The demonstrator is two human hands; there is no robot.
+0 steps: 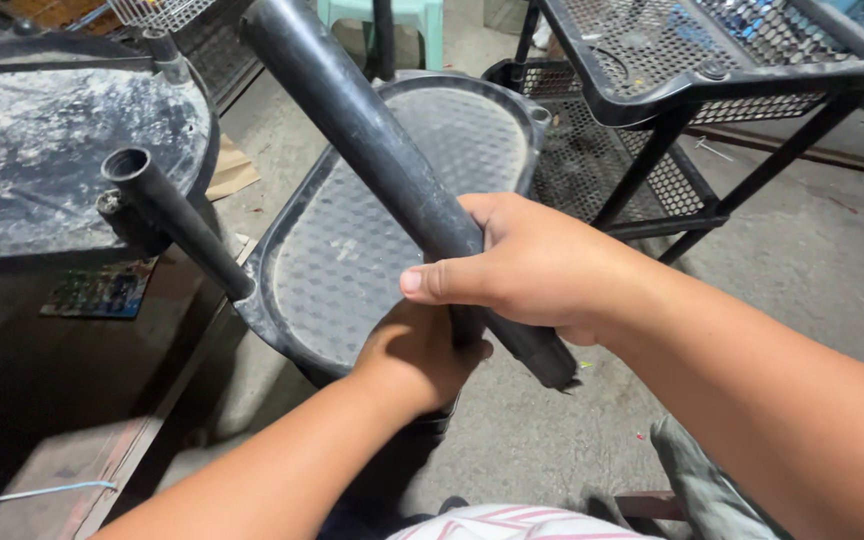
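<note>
Gripping a black pipe [382,150], the right hand [532,265] is clenching its lower end while the left hand [417,350] is grasping the tray [352,260] rim beneath; one leg [177,215] is already standing seated, this pipe not yet socketed.

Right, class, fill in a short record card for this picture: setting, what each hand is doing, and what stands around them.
Setting: workshop with a concrete floor
Right hand: wrapped around a black plastic tube, thumb pointing left
Left hand: under the right, gripping the rim of a black oval shelf tray
Tray: tilted, patterned surface, a second tube fitted at its left corner
Right of it: assembled black perforated rack
Left of it: dusty dark round table
</note>
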